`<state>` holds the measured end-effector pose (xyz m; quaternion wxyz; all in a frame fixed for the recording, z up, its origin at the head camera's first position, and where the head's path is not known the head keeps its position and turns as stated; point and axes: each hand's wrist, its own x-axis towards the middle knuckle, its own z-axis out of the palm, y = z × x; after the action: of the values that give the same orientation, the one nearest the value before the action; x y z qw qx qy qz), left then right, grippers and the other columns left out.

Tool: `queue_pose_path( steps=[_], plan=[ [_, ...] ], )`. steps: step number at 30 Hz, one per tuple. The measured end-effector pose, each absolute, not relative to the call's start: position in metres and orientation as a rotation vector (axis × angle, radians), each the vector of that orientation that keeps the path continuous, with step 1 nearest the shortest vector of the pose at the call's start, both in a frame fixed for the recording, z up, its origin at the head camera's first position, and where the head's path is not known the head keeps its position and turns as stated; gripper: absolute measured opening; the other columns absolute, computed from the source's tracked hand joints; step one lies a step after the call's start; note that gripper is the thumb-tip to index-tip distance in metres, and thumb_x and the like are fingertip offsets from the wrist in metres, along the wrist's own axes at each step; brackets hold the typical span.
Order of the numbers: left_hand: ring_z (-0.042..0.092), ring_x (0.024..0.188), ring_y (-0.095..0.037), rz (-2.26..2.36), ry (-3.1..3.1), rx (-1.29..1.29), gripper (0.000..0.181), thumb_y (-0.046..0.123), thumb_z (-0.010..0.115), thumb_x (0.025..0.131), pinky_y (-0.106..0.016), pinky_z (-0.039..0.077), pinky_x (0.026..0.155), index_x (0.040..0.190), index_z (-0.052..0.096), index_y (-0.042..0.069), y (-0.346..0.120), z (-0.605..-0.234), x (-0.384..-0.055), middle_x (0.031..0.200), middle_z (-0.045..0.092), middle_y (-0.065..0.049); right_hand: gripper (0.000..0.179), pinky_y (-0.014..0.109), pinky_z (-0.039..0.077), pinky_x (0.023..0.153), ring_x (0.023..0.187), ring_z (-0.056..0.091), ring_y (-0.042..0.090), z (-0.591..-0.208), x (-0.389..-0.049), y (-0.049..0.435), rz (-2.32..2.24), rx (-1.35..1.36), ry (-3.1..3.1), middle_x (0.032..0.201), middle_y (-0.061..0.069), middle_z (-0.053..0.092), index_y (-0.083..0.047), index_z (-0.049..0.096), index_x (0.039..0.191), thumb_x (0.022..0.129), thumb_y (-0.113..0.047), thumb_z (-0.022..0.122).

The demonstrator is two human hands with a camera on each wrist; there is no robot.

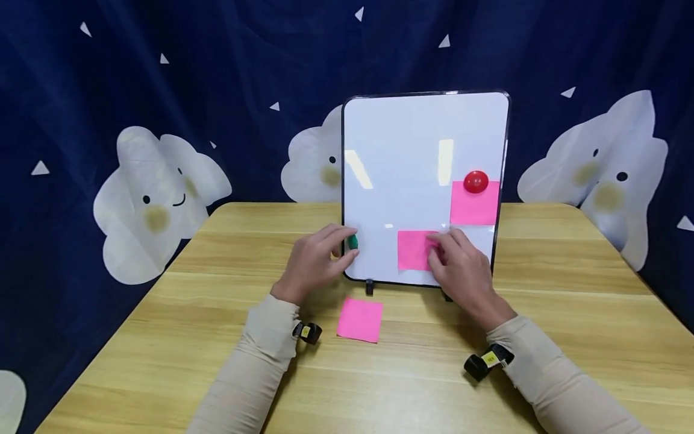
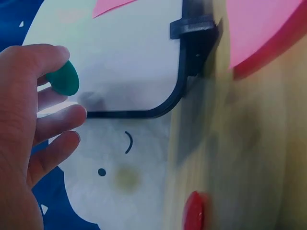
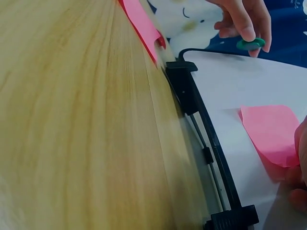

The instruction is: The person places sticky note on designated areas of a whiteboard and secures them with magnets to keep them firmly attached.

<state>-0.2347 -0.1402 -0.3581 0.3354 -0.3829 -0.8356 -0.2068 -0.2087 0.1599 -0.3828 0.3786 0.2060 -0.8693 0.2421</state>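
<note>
A framed whiteboard (image 1: pixel 401 163) stands upright on the table. My left hand (image 1: pixel 317 259) is at its lower left edge, pinching a round green magnet (image 2: pixel 65 79) between thumb and fingers, the other fingers loosely bent. The magnet is apart from the board in the right wrist view. My right hand (image 1: pixel 463 268) pinches the right side of a pink paper square (image 1: pixel 414 250) in front of the lower board; its free corner stands off the surface in the right wrist view. Higher on the right, a red magnet (image 1: pixel 476 181) sits on the top edge of another pink square (image 1: pixel 474 205).
A third pink square (image 1: pixel 360 320) lies on the wooden table (image 1: pixel 162 361), in front of the board's black foot (image 1: pixel 370 287). Another red magnet (image 2: pixel 194 212) lies on the table in the left wrist view. A dark blue cloud-patterned curtain (image 1: pixel 244 72) hangs behind.
</note>
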Motion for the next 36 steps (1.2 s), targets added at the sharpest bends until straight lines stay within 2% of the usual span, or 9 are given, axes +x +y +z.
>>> queue_pose_path(
  steps=[8,13,20,26,36],
  plan=[
    [0.060,0.064,-0.011,-0.562,-2.169,-0.995,0.037,0.024,0.075,0.090,-0.024,0.047,0.055,0.122,0.068,0.007,-0.127,-0.361,-0.235,0.115,0.069,-0.005,0.022,0.034,0.051,0.057,0.072,0.057,0.019,-0.384,-0.207,0.161,0.622,0.527,-2.228,0.090,0.009,0.058,-0.001,0.070,0.103,0.083,-0.005,0.076],
    [0.061,0.063,-0.012,-0.576,-2.157,-1.003,0.034,0.024,0.075,0.090,-0.023,0.048,0.056,0.118,0.070,0.006,-0.122,-0.361,-0.237,0.113,0.070,-0.005,0.021,0.034,0.052,0.057,0.071,0.058,0.020,-0.384,-0.208,0.161,0.610,0.531,-2.211,0.091,0.010,0.058,0.001,0.072,0.104,0.084,-0.004,0.075],
    [0.061,0.068,-0.007,-0.598,-2.147,-1.013,0.034,0.025,0.074,0.091,-0.021,0.048,0.058,0.120,0.070,0.008,-0.113,-0.357,-0.238,0.113,0.069,-0.003,0.020,0.033,0.051,0.056,0.070,0.057,0.018,-0.383,-0.208,0.159,0.618,0.539,-2.190,0.092,0.010,0.058,0.003,0.073,0.104,0.084,-0.003,0.074],
    [0.061,0.071,-0.008,-0.617,-2.170,-1.015,0.033,0.024,0.074,0.091,-0.020,0.049,0.061,0.120,0.070,0.008,-0.104,-0.357,-0.237,0.113,0.067,-0.003,0.023,0.032,0.051,0.057,0.072,0.058,0.018,-0.385,-0.207,0.158,0.625,0.546,-2.198,0.094,0.011,0.058,0.003,0.073,0.106,0.083,-0.002,0.074],
    [0.059,0.070,-0.006,-0.619,-2.171,-1.020,0.033,0.024,0.073,0.092,-0.020,0.046,0.058,0.121,0.071,0.009,-0.086,-0.354,-0.242,0.115,0.065,-0.001,0.024,0.033,0.052,0.058,0.072,0.057,0.019,-0.385,-0.207,0.158,0.619,0.533,-2.196,0.092,0.011,0.058,0.002,0.073,0.106,0.083,-0.003,0.076]
  ],
)
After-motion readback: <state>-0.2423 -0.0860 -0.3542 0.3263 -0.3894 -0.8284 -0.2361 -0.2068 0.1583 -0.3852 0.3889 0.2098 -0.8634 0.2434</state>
